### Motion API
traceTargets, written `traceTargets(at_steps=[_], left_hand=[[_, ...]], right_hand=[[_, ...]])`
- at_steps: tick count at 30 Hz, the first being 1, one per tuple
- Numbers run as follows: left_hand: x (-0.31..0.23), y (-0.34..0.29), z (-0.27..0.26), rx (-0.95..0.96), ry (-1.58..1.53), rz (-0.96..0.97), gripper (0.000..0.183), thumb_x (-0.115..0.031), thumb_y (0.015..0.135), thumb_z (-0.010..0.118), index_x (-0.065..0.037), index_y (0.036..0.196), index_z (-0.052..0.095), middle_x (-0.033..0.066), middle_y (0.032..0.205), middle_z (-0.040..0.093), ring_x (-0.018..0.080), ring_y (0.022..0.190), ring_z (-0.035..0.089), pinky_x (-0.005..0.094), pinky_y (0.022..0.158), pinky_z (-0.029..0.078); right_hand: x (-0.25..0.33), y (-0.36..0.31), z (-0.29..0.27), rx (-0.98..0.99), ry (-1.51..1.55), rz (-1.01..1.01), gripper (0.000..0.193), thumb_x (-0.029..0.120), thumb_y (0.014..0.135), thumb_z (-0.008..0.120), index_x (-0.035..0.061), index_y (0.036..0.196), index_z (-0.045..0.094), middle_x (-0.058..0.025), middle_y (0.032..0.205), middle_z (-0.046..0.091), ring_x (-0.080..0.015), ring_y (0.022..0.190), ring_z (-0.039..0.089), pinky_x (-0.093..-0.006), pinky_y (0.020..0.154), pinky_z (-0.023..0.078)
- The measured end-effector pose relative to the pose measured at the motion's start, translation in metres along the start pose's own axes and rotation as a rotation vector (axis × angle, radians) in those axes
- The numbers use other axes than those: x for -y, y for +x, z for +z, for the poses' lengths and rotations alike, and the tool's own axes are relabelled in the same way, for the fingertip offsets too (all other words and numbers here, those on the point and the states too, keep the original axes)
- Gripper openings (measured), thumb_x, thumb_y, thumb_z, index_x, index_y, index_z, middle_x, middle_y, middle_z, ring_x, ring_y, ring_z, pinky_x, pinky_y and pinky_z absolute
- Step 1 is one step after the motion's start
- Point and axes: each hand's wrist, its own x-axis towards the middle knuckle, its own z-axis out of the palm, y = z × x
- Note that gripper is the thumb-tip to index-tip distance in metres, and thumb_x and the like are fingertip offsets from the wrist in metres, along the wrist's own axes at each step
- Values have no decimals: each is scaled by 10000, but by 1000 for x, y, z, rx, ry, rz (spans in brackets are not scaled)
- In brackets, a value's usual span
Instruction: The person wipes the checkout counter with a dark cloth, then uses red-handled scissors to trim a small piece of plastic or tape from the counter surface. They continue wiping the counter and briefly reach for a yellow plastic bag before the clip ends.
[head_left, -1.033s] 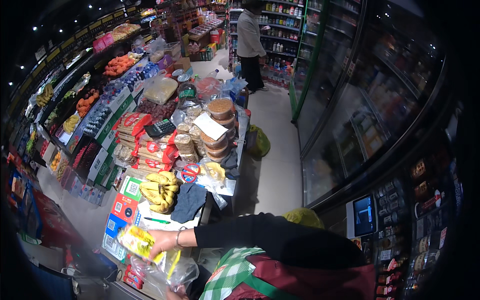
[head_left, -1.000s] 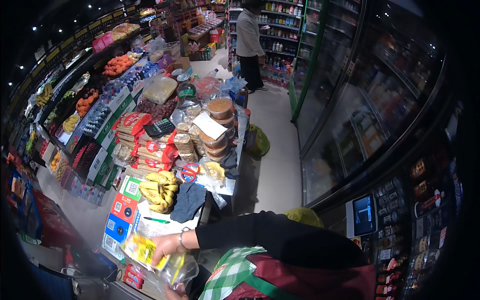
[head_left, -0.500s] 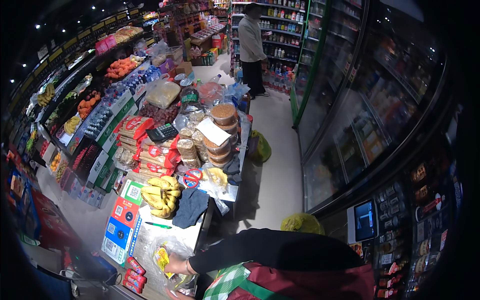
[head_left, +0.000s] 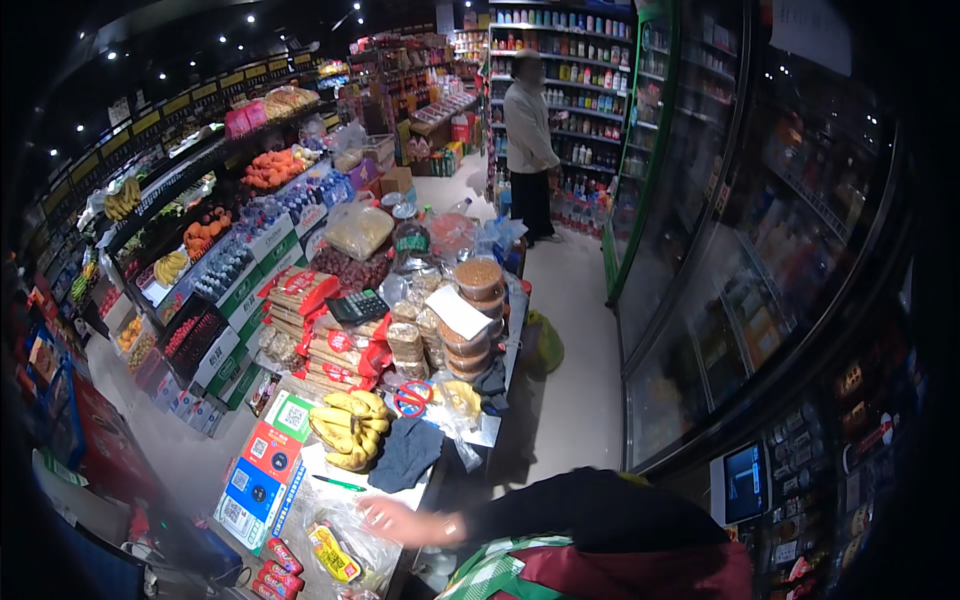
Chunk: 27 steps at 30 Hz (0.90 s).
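Observation:
My right hand point(head_left: 405, 522), coming in from the right in a black sleeve, hovers over the counter, slightly blurred. Its fingers stretch leftward and seem to hold nothing. Below it lies a clear plastic bag point(head_left: 375, 543) with a yellow-labelled packet point(head_left: 333, 553) in or on it. My left hand does not show. Just beyond the right hand are a green pen point(head_left: 340, 484), a dark grey cloth point(head_left: 405, 453) and a bunch of bananas point(head_left: 350, 428). Several small red packets point(head_left: 278, 570) sit left of the bag.
Payment-code cards point(head_left: 250, 478) line the counter's left edge. Farther back are red-handled scissors point(head_left: 412, 398), red noodle-like packs point(head_left: 345, 350), a calculator point(head_left: 357, 307) and stacked round tubs point(head_left: 465, 345). A person point(head_left: 528, 145) stands in the aisle by the shelves; glass-door coolers point(head_left: 720, 290) run along the right.
My right hand has let go of the yellow-labelled packet and moved up and right. My left hand, at the lower edge before, has gone from view. The view has tilted upward.

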Motion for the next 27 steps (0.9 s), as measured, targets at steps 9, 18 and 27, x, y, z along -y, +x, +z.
traceTargets(at_steps=[9, 18, 27], left_hand=[[-2, 14, 37, 97, -36, -20, 411, -184, 966, 493, -46, 1352, 468, 123, 1060, 625, 217, 915, 607, 345, 760, 533], [-2, 21, 61, 84, -1, -54, 407, -188, 970, 487, -47, 1352, 470, 122, 1063, 625, 219, 923, 606, 348, 769, 532], [-7, 21, 70, 54, 9, -49, 404, -193, 974, 482, -49, 1351, 473, 121, 1066, 624, 221, 931, 604, 351, 778, 531]], right_hand=[[65, -31, -514, -1509, -406, 351, 104, 128, 885, 548, 34, 850, 577, -78, 661, 571, -205, 519, 548, -351, 454, 441], [114, -75, -660, -1533, -265, 416, 577, 17, 889, 392, 123, 1449, 302, -127, 654, 573, -221, 488, 560, -361, 388, 420], [163, -54, -646, -1384, -207, 538, 781, 57, 926, 356, 249, 1563, -53, -125, 678, 582, -187, 429, 492, -343, 360, 408]])
